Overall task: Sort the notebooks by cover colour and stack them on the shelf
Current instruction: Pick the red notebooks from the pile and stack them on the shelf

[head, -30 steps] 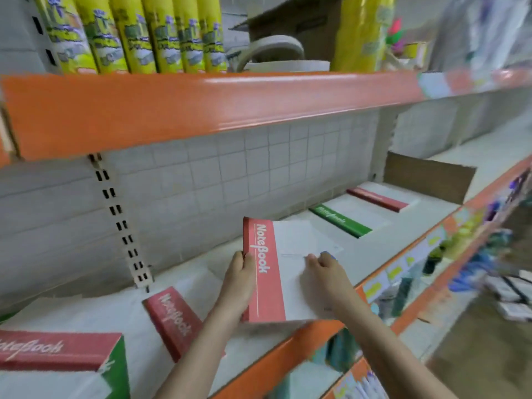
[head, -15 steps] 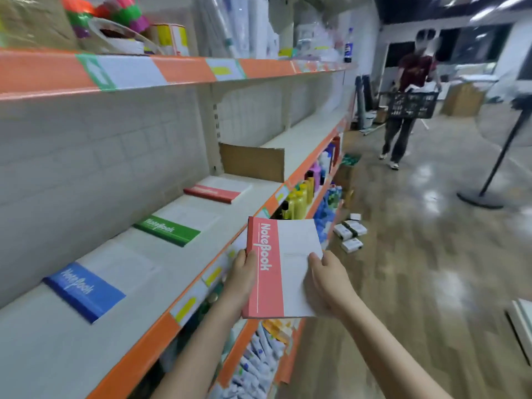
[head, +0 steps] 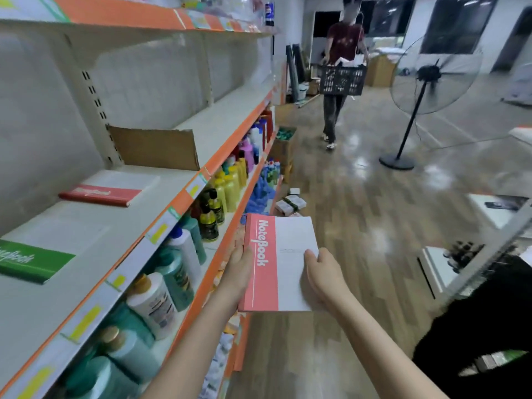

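Observation:
I hold a red-and-white notebook point(head: 283, 263) flat in front of me, out past the shelf's front edge over the aisle. My left hand point(head: 241, 266) grips its red spine side and my right hand point(head: 322, 273) grips its white right edge. On the white shelf point(head: 121, 226) to my left lie a red notebook point(head: 109, 191) further along and a green notebook point(head: 31, 260) nearer to me, each flat and apart from the other.
A cardboard divider point(head: 155, 148) stands across the shelf beyond the red notebook. Bottles point(head: 184, 254) fill the lower shelf. A person with a black basket point(head: 342, 79) walks in the aisle ahead, near a standing fan point(head: 417, 90). Small boxes point(head: 290, 203) lie on the floor.
My view has swung right along the aisle and I have carried the held notebook away from the shelf surface. The blue notebook has left the view; the red one on the shelf is closer.

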